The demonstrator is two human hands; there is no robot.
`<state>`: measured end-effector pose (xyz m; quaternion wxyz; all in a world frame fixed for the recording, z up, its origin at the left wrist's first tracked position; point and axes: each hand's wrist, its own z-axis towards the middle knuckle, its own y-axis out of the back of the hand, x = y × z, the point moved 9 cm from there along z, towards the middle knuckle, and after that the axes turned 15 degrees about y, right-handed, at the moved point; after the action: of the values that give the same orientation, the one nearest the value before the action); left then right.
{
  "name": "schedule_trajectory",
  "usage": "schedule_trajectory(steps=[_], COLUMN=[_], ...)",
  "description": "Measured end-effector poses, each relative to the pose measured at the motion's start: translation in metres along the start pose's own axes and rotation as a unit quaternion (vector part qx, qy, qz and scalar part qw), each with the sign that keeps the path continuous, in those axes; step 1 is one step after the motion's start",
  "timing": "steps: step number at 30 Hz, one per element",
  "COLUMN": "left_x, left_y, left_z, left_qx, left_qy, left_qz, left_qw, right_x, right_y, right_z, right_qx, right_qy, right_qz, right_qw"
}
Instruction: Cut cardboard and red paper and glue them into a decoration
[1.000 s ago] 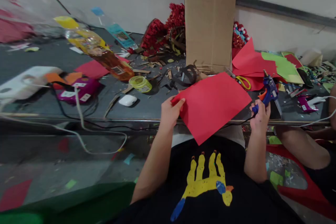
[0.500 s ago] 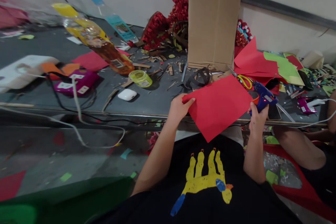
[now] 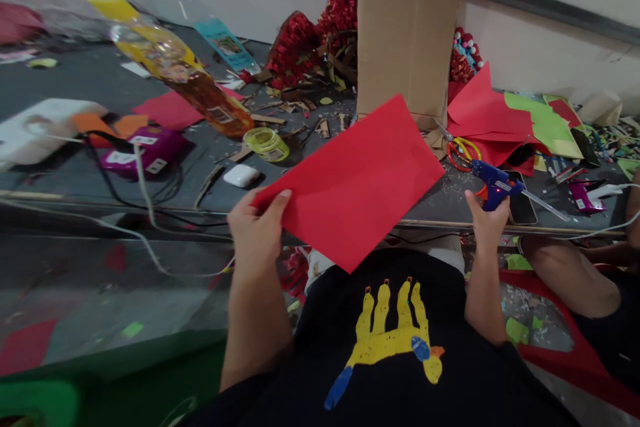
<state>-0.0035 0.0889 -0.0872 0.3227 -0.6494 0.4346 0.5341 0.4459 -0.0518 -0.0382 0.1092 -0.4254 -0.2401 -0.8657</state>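
Observation:
A red sheet of paper [image 3: 360, 187] hangs at a slant over the table's front edge, its left corner pinched between the thumb and fingers of my left hand [image 3: 260, 223]. The sheet's right end is free. To the right, my right hand [image 3: 487, 217] is around the handle of a blue glue gun [image 3: 497, 183], thumb raised beside the orange trigger; its other fingers are partly hidden by the gun. A clear glue stick [image 3: 547, 203] sticks out of the gun's back. Scissors [image 3: 465, 149] with red and yellow handles lie just behind the gun.
A tall cardboard piece [image 3: 410, 27] stands at the back. Left on the table [image 3: 200, 173] are a tilted bottle [image 3: 185, 77], a small jar [image 3: 267, 145], a white case [image 3: 241, 175] and cables. Red paper [image 3: 493, 113] and a phone [image 3: 523, 205] lie right. A person's leg [image 3: 575, 277] is at far right.
My left hand has moved left with the red sheet. The sheet has left my right hand's thumb and uncovered the scissors' handles. The glue gun has shifted slightly left.

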Motion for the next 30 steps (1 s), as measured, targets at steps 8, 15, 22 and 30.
schedule_trajectory(steps=[8,15,22,30], left_x=[0.006,0.009,-0.045,-0.093], left_y=[0.045,0.02,0.005,-0.085], left_z=[0.016,0.035,0.017,-0.009], left_qx=[-0.147,-0.104,-0.212,0.001], left_qy=[0.011,0.018,-0.244,-0.364], left_qz=[-0.216,-0.132,0.172,0.247], left_qw=[0.965,0.986,0.931,0.898], right_x=[0.004,0.021,0.032,0.041], right_y=[-0.025,-0.07,-0.102,-0.135], right_z=[0.004,0.001,-0.01,-0.011], right_qx=[0.088,0.191,0.232,0.27], right_qy=[0.043,0.144,0.188,0.21], right_qz=[-0.104,-0.145,-0.15,-0.148], right_qw=[0.99,0.96,0.943,0.928])
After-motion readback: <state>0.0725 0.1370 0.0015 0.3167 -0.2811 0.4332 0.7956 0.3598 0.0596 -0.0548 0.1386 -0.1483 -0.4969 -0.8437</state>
